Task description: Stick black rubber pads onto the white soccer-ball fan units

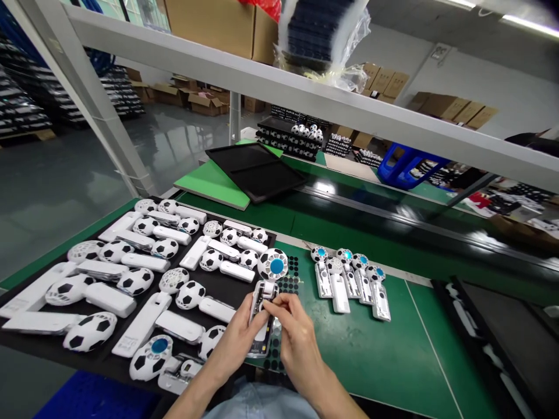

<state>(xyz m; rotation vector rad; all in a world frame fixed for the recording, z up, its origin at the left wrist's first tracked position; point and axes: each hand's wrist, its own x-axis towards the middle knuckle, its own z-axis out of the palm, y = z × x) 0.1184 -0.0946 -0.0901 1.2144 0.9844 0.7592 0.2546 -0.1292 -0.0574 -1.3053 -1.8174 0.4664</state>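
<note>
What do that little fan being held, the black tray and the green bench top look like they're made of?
Handheld fan, gripped by the left hand and right hand: hard plastic, glossy white with black football patches, likely moulded. Black tray: matte, probably thin formed plastic or foam; hard to tell. Green bench top: smooth mat, slightly shiny, perhaps rubber.
</note>
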